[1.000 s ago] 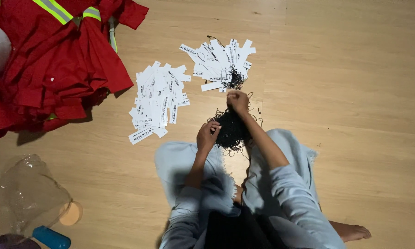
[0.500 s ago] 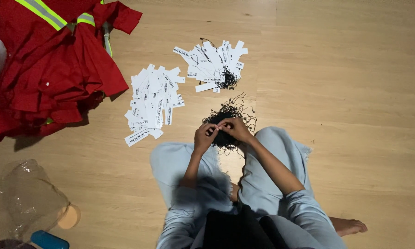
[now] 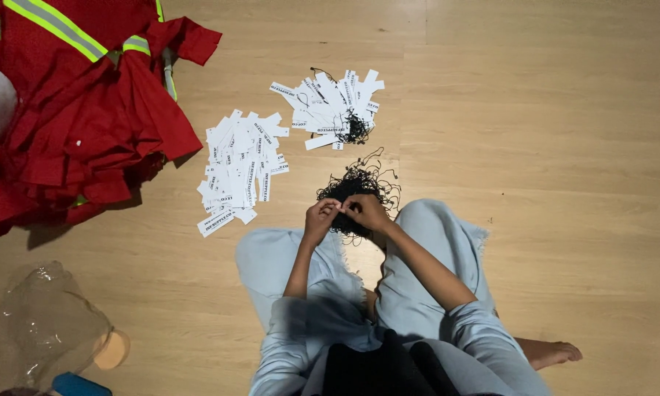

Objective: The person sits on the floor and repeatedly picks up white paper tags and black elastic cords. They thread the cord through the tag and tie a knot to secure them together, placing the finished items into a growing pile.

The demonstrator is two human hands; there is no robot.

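Note:
I sit on a wooden floor with my legs folded. My left hand (image 3: pixel 320 219) and my right hand (image 3: pixel 367 212) are pressed together over a tangled pile of black strings (image 3: pixel 359 187), fingers pinched on something small between them; what it is I cannot make out. A loose pile of white paper tags (image 3: pixel 240 169) lies to the left of my hands. A second pile of white tags with black strings attached (image 3: pixel 333 107) lies farther away.
A heap of red work garments with yellow reflective stripes (image 3: pixel 73 103) fills the upper left. A crumpled clear plastic bag (image 3: pixel 48 326), a tan round object (image 3: pixel 111 350) and a blue object (image 3: pixel 77 385) lie at lower left. My bare foot (image 3: pixel 550 353) shows at lower right.
My right hand came back from the far tag pile to my left hand above the black strings. The view has shifted slightly.

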